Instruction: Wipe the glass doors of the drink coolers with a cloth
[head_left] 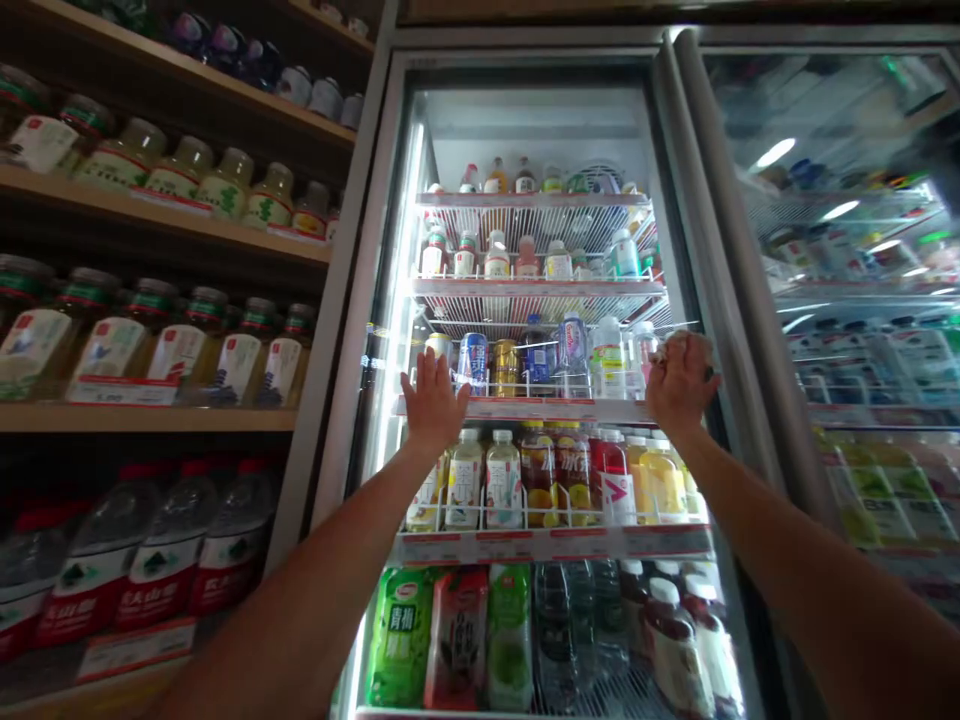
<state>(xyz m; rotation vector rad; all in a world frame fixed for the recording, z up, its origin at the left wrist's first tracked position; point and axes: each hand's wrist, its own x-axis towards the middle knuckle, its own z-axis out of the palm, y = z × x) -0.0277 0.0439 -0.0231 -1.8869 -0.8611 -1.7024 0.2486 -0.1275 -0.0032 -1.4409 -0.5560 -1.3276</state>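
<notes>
Both my arms reach up to the glass door [540, 130] of a lit drinks fridge. My left hand [433, 402] lies with its fingers spread against the glass, at the height of the can shelf, and holds nothing. Toward the door's right edge, my right hand [677, 385] presses a crumpled pale cloth [699, 350] to the glass. Most of the cloth is hidden behind my fingers. Behind the door, cans [472, 360] and bottles [573, 345] stand between my hands.
Wooden shelves [150, 418] with jars and large water bottles [161, 545] stand at the left. On the right is another glass-doored fridge [885, 400] with reflections on it. A metal frame [739, 300] runs between the doors. Large green bottles [401, 640] stand low inside.
</notes>
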